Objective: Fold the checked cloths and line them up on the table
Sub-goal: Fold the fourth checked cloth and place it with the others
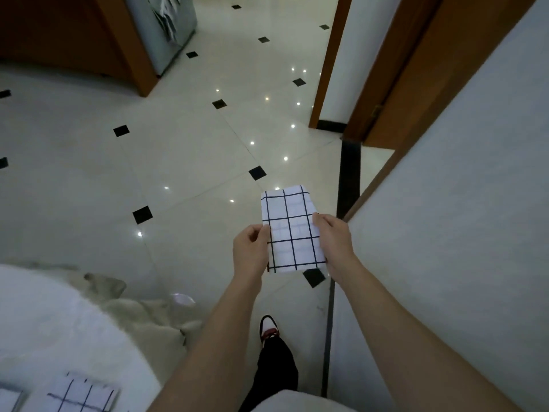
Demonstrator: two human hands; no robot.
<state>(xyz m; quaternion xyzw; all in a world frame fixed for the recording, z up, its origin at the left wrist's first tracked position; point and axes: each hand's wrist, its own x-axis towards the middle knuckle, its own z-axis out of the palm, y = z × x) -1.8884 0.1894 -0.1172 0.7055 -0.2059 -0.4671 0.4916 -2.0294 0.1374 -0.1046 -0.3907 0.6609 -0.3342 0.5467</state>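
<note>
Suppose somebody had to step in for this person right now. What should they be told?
Left hand: pinches the left edge of the held cloth.
Right hand: grips its right edge.
The held cloth is in the air over the floor, off to the right of the table.
Done: the held cloth looks folded, and a laid cloth lies folded on the table. There may be another at the frame's corner, but it is too cut off to tell.
Left: bring the held cloth to the table and set it in line beside the laid cloth.

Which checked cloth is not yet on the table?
The held cloth, gripped by left hand and right hand over the floor; the folded cloth lies on the table.
</note>
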